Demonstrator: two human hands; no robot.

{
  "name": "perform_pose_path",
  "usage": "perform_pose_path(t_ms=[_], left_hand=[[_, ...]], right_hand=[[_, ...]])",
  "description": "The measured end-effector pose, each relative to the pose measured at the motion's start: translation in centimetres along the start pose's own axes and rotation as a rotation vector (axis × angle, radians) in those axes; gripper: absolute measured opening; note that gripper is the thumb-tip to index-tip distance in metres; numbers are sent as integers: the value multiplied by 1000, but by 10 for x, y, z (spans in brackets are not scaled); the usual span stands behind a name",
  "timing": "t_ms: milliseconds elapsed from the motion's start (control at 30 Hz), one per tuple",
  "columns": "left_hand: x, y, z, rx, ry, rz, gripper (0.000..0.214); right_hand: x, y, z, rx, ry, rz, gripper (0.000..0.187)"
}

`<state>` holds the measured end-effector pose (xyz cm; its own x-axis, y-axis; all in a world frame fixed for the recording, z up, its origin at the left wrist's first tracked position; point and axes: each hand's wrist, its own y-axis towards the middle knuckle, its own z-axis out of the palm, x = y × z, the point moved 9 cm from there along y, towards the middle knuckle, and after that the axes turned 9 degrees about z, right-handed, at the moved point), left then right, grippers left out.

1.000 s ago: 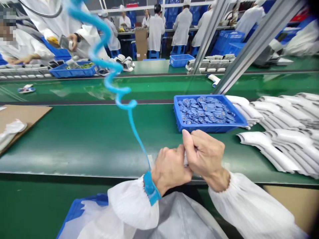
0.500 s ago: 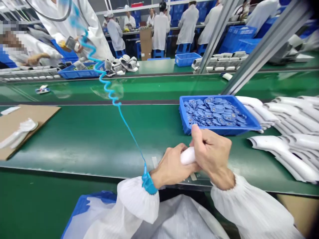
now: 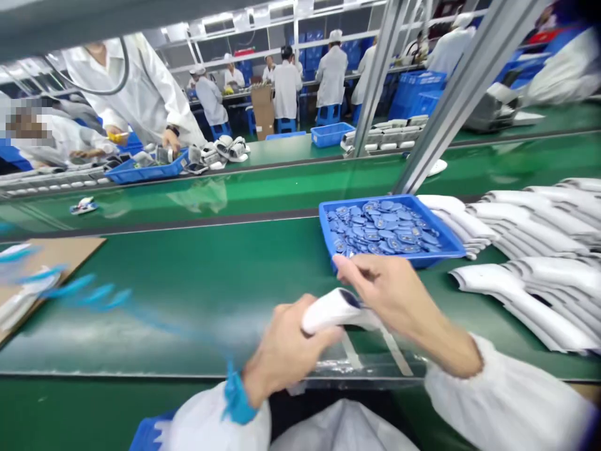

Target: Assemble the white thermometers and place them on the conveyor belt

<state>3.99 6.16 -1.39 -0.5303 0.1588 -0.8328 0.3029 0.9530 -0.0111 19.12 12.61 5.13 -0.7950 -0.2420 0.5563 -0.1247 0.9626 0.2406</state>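
My left hand (image 3: pixel 293 341), with a blue coiled-cord wrist strap (image 3: pixel 238 394), is wrapped round a white curved plastic housing (image 3: pixel 326 311). The housing is tilted, and its dark open end faces right. Just beyond that end, my right hand (image 3: pixel 399 294) is closed, thumb and fingers drawn together. Whatever it may hold is too small or hidden to make out. Part of the white piece runs on under my right hand. Behind my right fingers stands a blue tray (image 3: pixel 448 254) full of flat blue oval parts (image 3: pixel 382 225).
White curved shells (image 3: pixel 526 282) lie in stacked rows at the right. Cardboard (image 3: pixel 79 250) with white pieces lies at the left. A slanted metal post (image 3: pixel 432 144) rises behind the tray. Across the green belt (image 3: pixel 263 194), people in white coats work, one reaching into a blue bin (image 3: pixel 145 172).
My hands have drawn apart, baring the housing's dark end. My left hand has moved left and down. The blue cord has swung left, and the whole view has shifted.
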Motion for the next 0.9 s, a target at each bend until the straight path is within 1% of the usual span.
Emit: perform_pose_path(t_ms=[67,100,133,167,200,233,300,333,367,400,433,467,533,600,633,667,700,733,800,833,867,900], left_hand=[[10,-6,-36,-53,115,-3,18],[13,-7,-54,-99,179,10,22],[14,-8,-69,-137,257,27,28],[13,-6,-78,-157,354,53,33],[10,-3,-81,-150,472,86,36],[7,2,-79,-113,603,120,36],[1,13,-63,8,857,165,29],[0,18,-54,68,949,171,24],[0,23,-47,109,1006,165,19],[1,26,-44,125,1025,148,16],[1,29,-45,112,1011,125,15],[2,30,-50,73,967,99,15],[8,29,-67,-48,807,29,18],[17,26,-83,-158,554,-26,23],[22,25,-87,-189,401,-40,25],[27,25,-88,-203,234,-51,28],[32,26,-85,-205,58,-60,33],[35,27,-80,-203,-116,-68,38],[37,30,-68,-212,-392,-78,44],[35,32,-62,-219,-460,-69,45],[30,33,-57,-220,-469,-45,44],[22,35,-53,-215,-425,-12,42]], right_hand=[[-18,28,-10,16,-96,-7,38],[-27,44,-14,10,-163,-31,29],[-35,59,-12,29,-224,-63,21],[-42,72,-8,60,-268,-89,19],[-49,84,-1,99,-297,-111,19],[-54,94,6,133,-313,-124,19],[-62,107,19,173,-333,-132,14],[-64,110,24,187,-342,-134,11],[-65,112,27,198,-348,-136,10],[-65,113,29,206,-350,-138,9],[-65,114,30,214,-349,-137,10],[-66,114,29,220,-345,-135,12],[-67,113,23,218,-327,-121,16],[-67,110,12,195,-304,-108,14],[-67,106,5,170,-280,-105,10],[-66,101,-2,140,-236,-100,6],[-65,94,-9,117,-164,-87,12],[-65,85,-13,110,-62,-65,23],[-64,65,-15,149,205,24,43],[-63,54,-11,186,337,88,51],[-61,42,-6,219,447,161,56],[-58,31,-1,241,545,238,59]])
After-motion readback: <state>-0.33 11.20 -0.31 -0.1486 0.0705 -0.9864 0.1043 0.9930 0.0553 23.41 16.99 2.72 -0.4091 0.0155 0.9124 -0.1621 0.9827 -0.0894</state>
